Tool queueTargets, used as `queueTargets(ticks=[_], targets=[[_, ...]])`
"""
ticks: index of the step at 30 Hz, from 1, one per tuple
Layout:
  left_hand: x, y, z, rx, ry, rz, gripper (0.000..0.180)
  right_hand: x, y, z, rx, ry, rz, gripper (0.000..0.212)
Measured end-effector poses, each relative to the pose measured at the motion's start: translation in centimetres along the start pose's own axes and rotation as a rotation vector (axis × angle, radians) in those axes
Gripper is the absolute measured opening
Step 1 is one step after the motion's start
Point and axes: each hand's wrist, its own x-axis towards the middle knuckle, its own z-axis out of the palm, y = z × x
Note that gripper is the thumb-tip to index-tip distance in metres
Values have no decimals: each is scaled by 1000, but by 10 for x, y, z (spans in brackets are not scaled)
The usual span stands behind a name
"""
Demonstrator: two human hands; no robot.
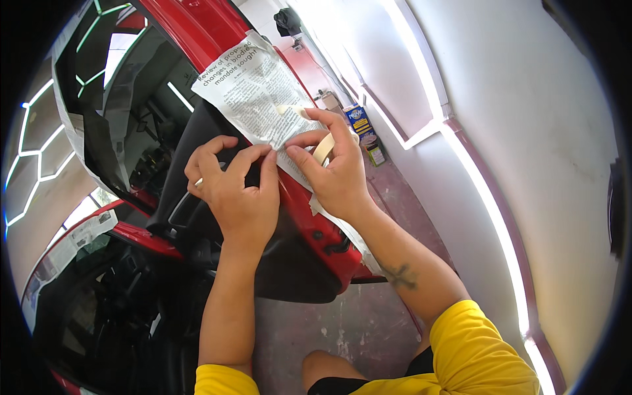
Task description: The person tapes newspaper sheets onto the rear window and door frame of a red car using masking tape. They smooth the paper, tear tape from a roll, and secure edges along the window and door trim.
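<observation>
A sheet of printed newspaper (247, 92) lies over the top of an open red car door (299, 214). My left hand (234, 184) has its thumb and index fingertips pinched together at the paper's lower edge. The other fingers of that hand are bent over the black door trim (280, 263). Around the fingers of my right hand (342, 171) sits a roll of cream masking tape (324, 149), with thumb and index close to the same paper edge. A short pale tape piece (283, 110) shows beside the raised right fingers. Whatever lies between the left fingertips is largely hidden.
Dark window glass (148, 112) edged with paper stands left of the door. Further left is the car's dark interior (125, 303). Blue and yellow cans (359, 118) stand on the floor by the white wall (526, 131), which carries bright light strips (487, 191).
</observation>
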Motion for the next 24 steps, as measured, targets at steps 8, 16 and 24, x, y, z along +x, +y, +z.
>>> queueTargets(ticks=[8,16,24], targets=[[7,-24,-7,19,91,106,24,-14,7,1,194,77,193,22],[5,-50,7,-100,314,438,29,-24,-15,22,194,146,194,17],[9,-41,14,-179,63,378,22,-34,-14,19,411,216,210,16]])
